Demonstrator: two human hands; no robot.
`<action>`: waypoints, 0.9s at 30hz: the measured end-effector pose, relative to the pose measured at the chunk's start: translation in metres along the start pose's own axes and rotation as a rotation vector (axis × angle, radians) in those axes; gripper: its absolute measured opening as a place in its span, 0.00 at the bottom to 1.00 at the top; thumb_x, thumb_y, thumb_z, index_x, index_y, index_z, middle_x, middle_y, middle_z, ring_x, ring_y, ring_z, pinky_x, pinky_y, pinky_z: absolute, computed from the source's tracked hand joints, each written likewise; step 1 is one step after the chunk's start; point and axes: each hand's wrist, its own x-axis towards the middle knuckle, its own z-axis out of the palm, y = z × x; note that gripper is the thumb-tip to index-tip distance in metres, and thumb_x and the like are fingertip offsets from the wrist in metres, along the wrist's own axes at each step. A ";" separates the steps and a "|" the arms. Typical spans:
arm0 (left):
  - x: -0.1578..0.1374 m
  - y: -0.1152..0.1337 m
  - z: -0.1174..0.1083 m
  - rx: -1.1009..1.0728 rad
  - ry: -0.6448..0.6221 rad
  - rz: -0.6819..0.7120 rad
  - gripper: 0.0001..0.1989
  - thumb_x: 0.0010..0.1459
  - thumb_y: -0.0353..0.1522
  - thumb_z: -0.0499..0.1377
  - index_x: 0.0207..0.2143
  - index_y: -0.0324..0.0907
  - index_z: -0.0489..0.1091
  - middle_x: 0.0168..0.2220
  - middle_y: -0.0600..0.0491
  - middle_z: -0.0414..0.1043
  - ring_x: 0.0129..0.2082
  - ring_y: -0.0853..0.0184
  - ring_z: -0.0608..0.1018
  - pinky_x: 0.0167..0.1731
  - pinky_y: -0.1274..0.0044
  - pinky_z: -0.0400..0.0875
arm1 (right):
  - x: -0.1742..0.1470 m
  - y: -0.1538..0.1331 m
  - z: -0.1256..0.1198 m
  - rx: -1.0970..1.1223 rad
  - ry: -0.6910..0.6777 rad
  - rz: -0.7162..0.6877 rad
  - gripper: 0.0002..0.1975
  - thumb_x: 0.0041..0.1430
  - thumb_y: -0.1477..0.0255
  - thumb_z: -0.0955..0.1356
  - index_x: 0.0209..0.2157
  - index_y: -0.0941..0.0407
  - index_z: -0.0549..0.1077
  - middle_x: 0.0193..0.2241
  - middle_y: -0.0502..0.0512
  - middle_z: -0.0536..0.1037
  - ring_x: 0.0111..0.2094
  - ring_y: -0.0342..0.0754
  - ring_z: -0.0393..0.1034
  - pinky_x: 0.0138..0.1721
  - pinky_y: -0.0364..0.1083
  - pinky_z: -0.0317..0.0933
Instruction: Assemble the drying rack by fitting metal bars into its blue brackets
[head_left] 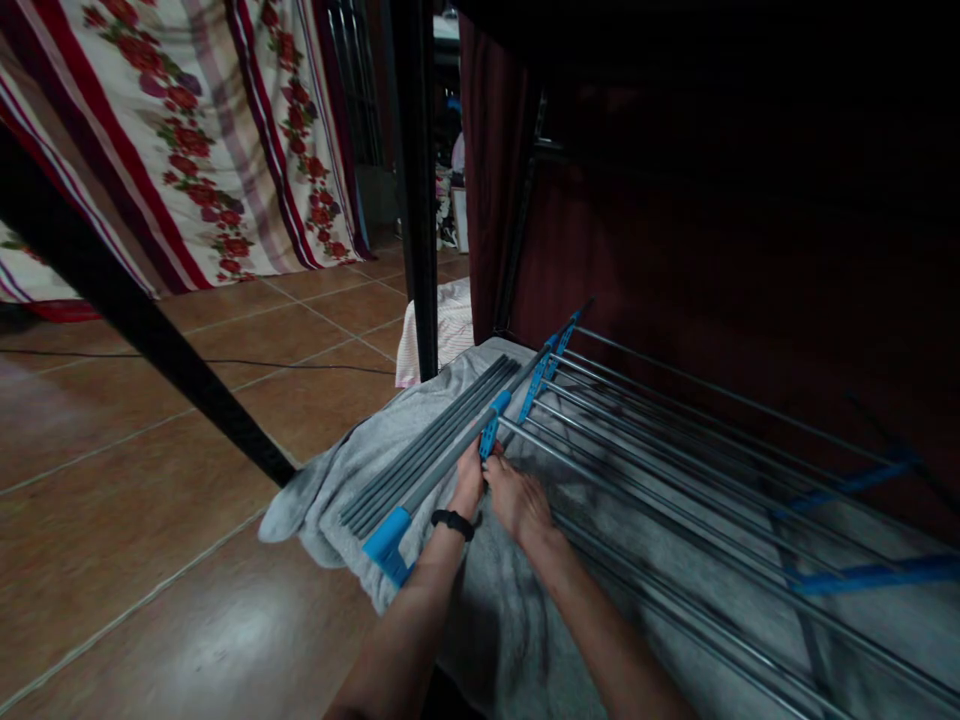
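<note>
A partly assembled drying rack of grey metal rods (pixel 667 500) with blue plastic joints lies on a grey blanket (pixel 525 640). My left hand (pixel 470 478), with a black band on its wrist, is closed around the lower end of a blue plastic bracket (pixel 489 437) beside the rack's side tube (pixel 442 475). Right beside it, my right hand (pixel 516 495) pinches at the same bracket's lower end; its fingertips are partly hidden. A blue corner piece (pixel 388 545) caps the tube's near end. Several loose grey tubes (pixel 435 440) lie in a row left of it.
Black metal posts (pixel 420 200) stand at the blanket's far edge and slant across the left (pixel 150 320). A dark red curtain (pixel 637 250) hangs behind the rack. A striped cloth (pixel 442 330) lies on the brown tiled floor (pixel 135 520), crossed by a thin black cable (pixel 300 364).
</note>
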 end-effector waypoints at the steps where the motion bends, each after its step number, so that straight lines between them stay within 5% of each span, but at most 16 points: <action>1: 0.000 0.000 0.000 0.006 0.004 0.005 0.31 0.57 0.62 0.58 0.22 0.45 0.71 0.22 0.52 0.74 0.24 0.65 0.76 0.32 0.73 0.72 | 0.000 0.001 -0.001 0.005 -0.002 0.001 0.18 0.76 0.66 0.52 0.53 0.51 0.68 0.54 0.55 0.79 0.50 0.51 0.76 0.46 0.49 0.66; 9: -0.004 -0.001 -0.001 0.032 0.034 0.102 0.29 0.57 0.62 0.58 0.29 0.45 0.73 0.27 0.52 0.77 0.30 0.62 0.78 0.38 0.70 0.72 | 0.004 0.005 0.002 0.037 -0.012 0.019 0.20 0.76 0.68 0.51 0.58 0.56 0.65 0.57 0.61 0.77 0.54 0.52 0.74 0.53 0.50 0.64; 27: -0.004 -0.017 -0.004 0.027 0.045 0.015 0.29 0.60 0.60 0.56 0.25 0.45 0.72 0.26 0.51 0.76 0.29 0.62 0.78 0.37 0.71 0.73 | 0.009 0.021 0.009 0.126 -0.068 -0.009 0.18 0.75 0.70 0.54 0.58 0.54 0.66 0.56 0.61 0.79 0.54 0.51 0.75 0.51 0.47 0.64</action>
